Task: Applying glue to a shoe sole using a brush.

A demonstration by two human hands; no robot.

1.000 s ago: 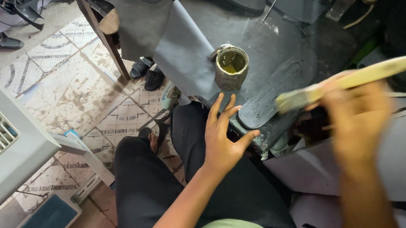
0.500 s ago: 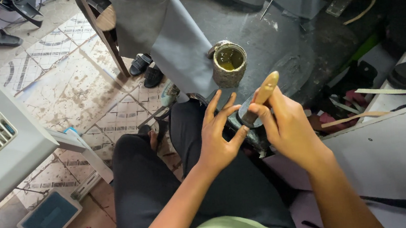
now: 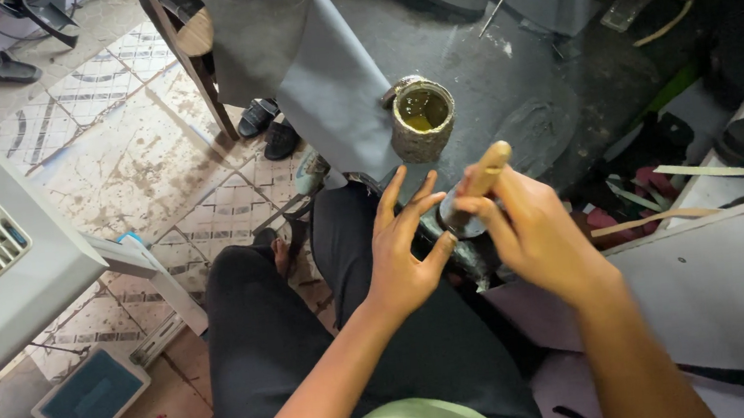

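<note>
A dark workbench (image 3: 504,66), draped at its near edge with a grey sheet of leather-like material (image 3: 338,102), fills the upper part of the view; the patterned tiled floor (image 3: 110,172) lies beyond the seated person's dark-trousered lap.

At the bench edge a crusted glue pot (image 3: 423,121) stands upright, holding yellowish liquid. It is set just beside the draped sheet and near the hands, so it could be knocked over by an elbow or a tug on the sheet, and the liquid would be spilled onto the lap or floor.

A small dark workpiece (image 3: 464,250), largely hidden, is steadied over the lap, below the pot. The left hand (image 3: 404,252) is held open, fingers spread, resting against it rather than gripping; slippage is likely under pressure.

The right hand (image 3: 536,233) is closed around a wooden-handled tool (image 3: 480,184), its dark head pressed close to the left fingertips. If the tool skids, those fingers could be struck or smeared with adhesive.
</note>
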